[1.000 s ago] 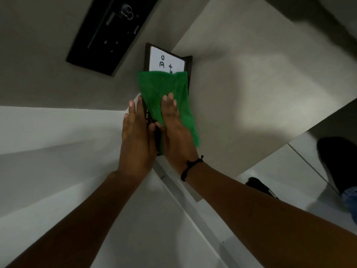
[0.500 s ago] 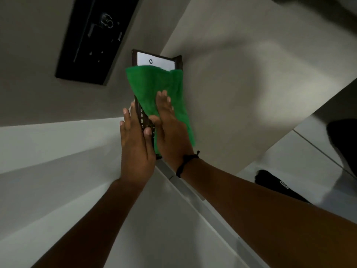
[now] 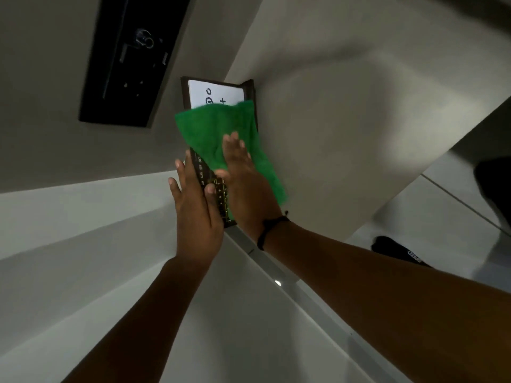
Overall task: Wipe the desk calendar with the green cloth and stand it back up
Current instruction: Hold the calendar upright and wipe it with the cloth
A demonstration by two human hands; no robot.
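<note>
the desk calendar (image 3: 218, 98) lies flat; right hand (image 3: 243, 183) presses the green cloth (image 3: 213, 134) on it, open-palmed. left hand (image 3: 196, 208), open, steadies its edge. light, stiff card: lift by edges.

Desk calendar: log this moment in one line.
phase: wiping | right hand: flat on green cloth | left hand: steadying desk calendar

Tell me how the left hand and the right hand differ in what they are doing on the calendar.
The right hand lies flat on the green cloth, pressing it to the desk calendar; the left hand touches no cloth and braces the calendar's left edge. The right wrist wears a dark band; the left is bare. Both hands are open with fingers extended, gripping nothing.
</note>
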